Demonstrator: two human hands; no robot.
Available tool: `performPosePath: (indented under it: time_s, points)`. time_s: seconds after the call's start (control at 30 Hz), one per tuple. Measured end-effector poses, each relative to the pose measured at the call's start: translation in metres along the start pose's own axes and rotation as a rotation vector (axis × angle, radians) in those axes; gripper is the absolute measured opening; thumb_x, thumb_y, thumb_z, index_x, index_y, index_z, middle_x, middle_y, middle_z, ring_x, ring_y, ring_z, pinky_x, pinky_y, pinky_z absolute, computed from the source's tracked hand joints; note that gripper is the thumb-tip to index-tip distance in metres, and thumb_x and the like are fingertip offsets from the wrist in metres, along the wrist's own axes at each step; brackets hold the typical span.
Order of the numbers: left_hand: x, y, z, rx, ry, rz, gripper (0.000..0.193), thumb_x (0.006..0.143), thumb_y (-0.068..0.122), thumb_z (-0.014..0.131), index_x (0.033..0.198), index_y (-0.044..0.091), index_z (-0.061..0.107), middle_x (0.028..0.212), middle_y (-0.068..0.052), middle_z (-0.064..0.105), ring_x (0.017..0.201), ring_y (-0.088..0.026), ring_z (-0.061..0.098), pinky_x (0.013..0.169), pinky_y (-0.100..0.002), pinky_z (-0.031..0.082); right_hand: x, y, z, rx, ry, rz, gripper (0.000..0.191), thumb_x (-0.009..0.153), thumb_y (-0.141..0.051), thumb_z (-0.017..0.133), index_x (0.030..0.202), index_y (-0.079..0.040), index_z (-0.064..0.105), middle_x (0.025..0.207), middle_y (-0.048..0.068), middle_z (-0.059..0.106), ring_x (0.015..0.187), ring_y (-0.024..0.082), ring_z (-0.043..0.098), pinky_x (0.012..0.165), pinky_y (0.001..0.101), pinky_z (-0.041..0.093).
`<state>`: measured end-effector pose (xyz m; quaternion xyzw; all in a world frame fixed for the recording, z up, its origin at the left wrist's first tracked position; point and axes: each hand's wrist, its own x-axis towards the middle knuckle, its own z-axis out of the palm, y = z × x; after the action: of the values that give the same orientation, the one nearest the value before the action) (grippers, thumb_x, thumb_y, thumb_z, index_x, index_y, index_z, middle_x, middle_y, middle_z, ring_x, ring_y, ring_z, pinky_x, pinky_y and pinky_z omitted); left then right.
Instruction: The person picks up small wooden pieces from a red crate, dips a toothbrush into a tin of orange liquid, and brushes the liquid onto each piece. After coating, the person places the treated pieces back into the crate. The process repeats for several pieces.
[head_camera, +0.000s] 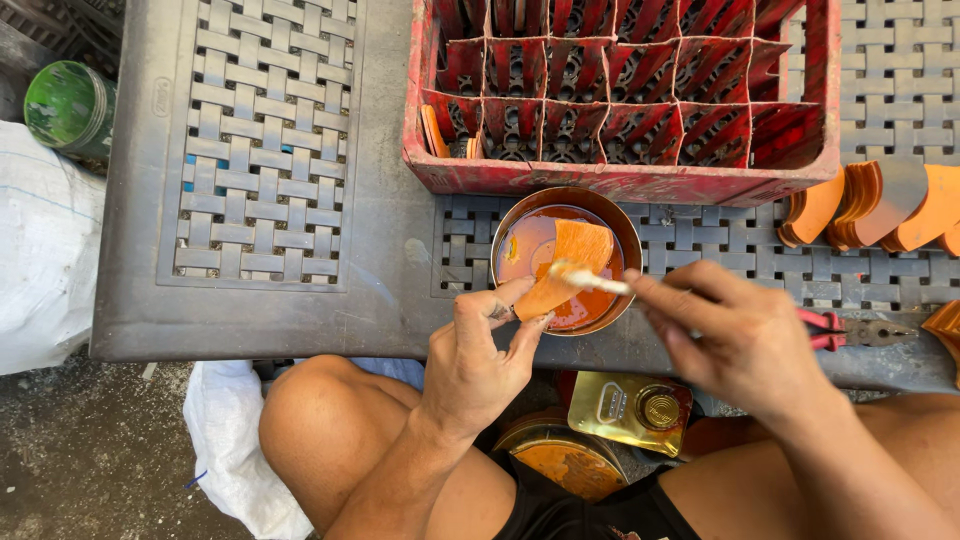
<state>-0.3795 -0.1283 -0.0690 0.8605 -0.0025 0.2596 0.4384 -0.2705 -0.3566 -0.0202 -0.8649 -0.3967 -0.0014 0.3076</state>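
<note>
— Where's the orange piece?
— Over the bowl of orange paint, pinched at its lower corner by the left hand. It looks thin, stiff and light, and slippery where wet, so the dry edge seems the best hold.
— And the right hand?
— Fingers closed on a small brush touching the piece; the red crate stands just behind

- The wedge-shaped piece in my fingers is orange.
- My bowl holds orange paint.
- The crate is red.
- The tabletop is grey, basket-weave patterned.
</note>
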Motion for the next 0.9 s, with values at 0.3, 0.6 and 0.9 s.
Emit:
performPosePath:
  time_s: [0.3,0.6,0.9]
  points:
    - [0.004,0.002,-0.005,0.011,-0.021,-0.006,0.046,0.088,0.004,0.084,0.118,-0.001,0.049,0.113,-0.015,0.075,0.093,-0.027,0.079,0.079,-0.033,0.066,-0.002,0.025,-0.029,-0.178,0.051,0.143,0.033,0.087,-0.012,0.080,0.120,-0.015,0.077,0.095,0.005,0.071,0.060,0.020,0.063,0.056,0.0337,0.052]
    - [0.019,0.001,-0.034,-0.071,-0.535,-0.094,0.042,0.086,0.006,0.080,0.117,0.005,0.053,0.103,-0.015,0.077,0.093,-0.035,0.076,0.076,-0.042,0.062,0.018,0.006,-0.007,0.034,-0.402,-0.108,0.034,0.064,-0.026,0.091,0.066,-0.007,0.063,0.136,0.008,0.068,0.060,0.026,0.072,0.053,0.0382,0.056]
    - [0.018,0.000,-0.032,-0.702,-0.306,-0.366,0.091,0.084,0.015,0.084,0.156,0.005,0.029,0.156,-0.013,0.049,0.124,-0.028,0.068,0.092,-0.038,0.064,0.000,0.005,0.013,0.478,-0.123,0.013,0.021,0.067,-0.008,0.088,0.080,-0.005,0.071,0.116,0.013,0.077,0.098,0.024,0.081,0.073,0.0315,0.065]
